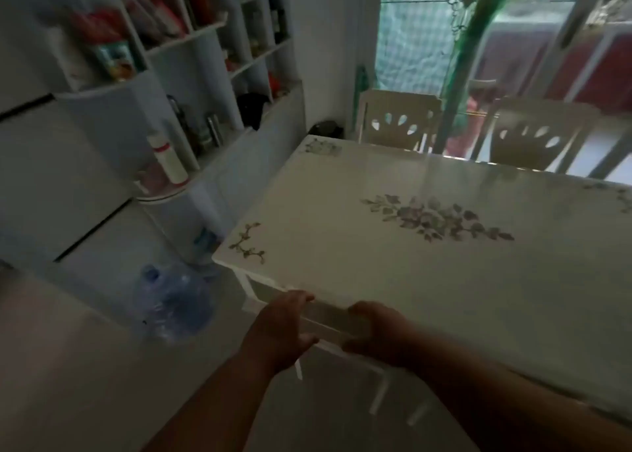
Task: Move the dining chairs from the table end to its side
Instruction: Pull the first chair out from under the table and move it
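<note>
A white dining table [335,253] with floral prints fills the right half of the head view. Against its near long edge stands a white dining chair [326,320]; only its top rail and a few back slats show. My left hand [282,328] and my right hand [378,333] both grip that top rail, side by side. Two more white chairs with cut-out backs stand at the table's far side, one [398,120] near the far left corner and one [537,135] further right. The image is blurred.
White wall shelves [205,75] with bottles and jars line the left wall, close to the table's left end. A large blue water bottle [174,301] lies on the floor near the table's near left corner. Glass doors [513,41] stand behind the far chairs.
</note>
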